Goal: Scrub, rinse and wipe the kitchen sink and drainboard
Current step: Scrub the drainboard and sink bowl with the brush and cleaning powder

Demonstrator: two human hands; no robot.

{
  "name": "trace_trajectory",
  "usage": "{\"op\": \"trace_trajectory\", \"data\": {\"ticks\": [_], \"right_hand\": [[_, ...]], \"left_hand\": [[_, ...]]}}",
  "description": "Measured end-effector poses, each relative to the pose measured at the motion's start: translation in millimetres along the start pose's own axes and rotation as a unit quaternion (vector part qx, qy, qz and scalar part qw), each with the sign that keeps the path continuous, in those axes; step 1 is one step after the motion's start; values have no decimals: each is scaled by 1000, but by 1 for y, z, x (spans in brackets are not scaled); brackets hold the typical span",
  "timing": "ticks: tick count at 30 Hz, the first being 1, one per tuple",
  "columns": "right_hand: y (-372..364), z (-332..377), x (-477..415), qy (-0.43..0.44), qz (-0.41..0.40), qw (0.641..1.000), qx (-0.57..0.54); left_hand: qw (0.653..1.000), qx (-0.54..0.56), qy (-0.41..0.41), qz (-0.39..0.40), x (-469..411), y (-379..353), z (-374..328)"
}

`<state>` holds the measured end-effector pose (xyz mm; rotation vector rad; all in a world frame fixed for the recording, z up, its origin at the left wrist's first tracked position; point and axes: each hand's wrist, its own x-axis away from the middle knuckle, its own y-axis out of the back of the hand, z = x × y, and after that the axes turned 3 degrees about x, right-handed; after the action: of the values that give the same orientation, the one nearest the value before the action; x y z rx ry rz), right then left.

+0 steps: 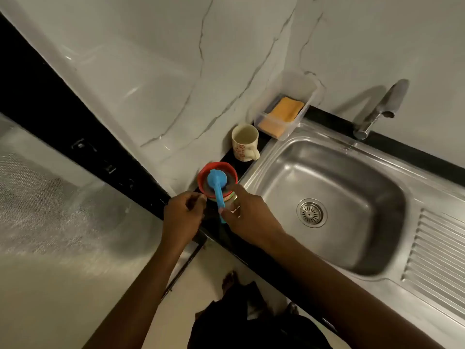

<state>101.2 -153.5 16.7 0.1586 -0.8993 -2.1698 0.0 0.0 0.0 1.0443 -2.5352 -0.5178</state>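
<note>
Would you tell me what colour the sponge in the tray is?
The sponge is orange, clearest in the head view.

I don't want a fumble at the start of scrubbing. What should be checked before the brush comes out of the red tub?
1. Brush seated in the red tub: ok, head inside, handle toward the person.
2. Right hand grip on the handle: cannot tell, the hand covers that part.
3. Left hand steadying the tub: cannot tell, curled fingers at its side.
4. Sink free of dishes: ok.
5. Tap off: ok, no stream visible.
</note>
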Motion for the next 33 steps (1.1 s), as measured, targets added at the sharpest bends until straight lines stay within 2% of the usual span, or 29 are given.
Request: {"op": "trace_trajectory", "data": {"ticks": [5,10,15,22,26,30,33], "right_hand": [[-21,12,-32,-17,22,995,97],[-27,11,-55,-53,48,993,95],[-11,24,-69,-58,27,994,93],[-21,25,-107,-35,77,949,304],[-23,27,-124,-38,93,952,289],[-25,16,-119,-6,58,957,284],[-22,6,-123,-22,58,969,239]], "left_hand": [[998,9,52,37,-27,-2,15],[989,23,116,87,-46,-11,22],[985,52,143,86,-54,-17,27],[974,99,186,82,-56,-21,29],[964,139,216,73,-54,-23,30],[956,163,233,70,-55,-24,28],[953,176,237,69,-54,-23,27]]}}
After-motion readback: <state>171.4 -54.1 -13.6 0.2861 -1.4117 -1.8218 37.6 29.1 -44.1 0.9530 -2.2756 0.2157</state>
